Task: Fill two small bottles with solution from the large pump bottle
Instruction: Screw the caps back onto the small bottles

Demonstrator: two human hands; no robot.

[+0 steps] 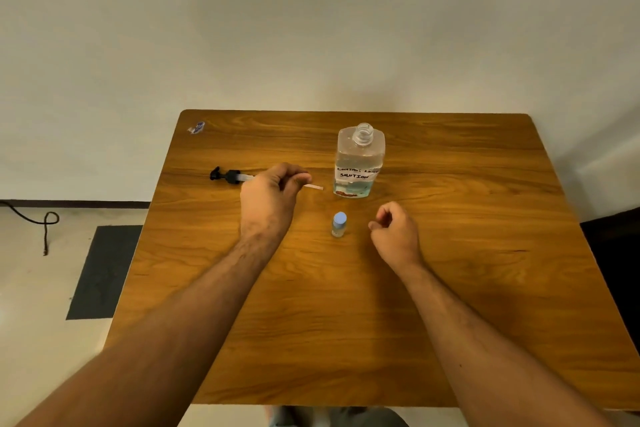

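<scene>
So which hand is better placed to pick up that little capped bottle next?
Probably the right hand: it holds nothing and sits just beside the small bottle. The left hand is farther off, over the pump lying on the table.

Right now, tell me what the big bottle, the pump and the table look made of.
Large bottle: clear glossy plastic, probably; liquid shows through, threaded neck.
Pump: black plastic head, translucent tube.
Table: wood-grain top, semi-gloss; possibly laminate rather than solid wood.
</scene>
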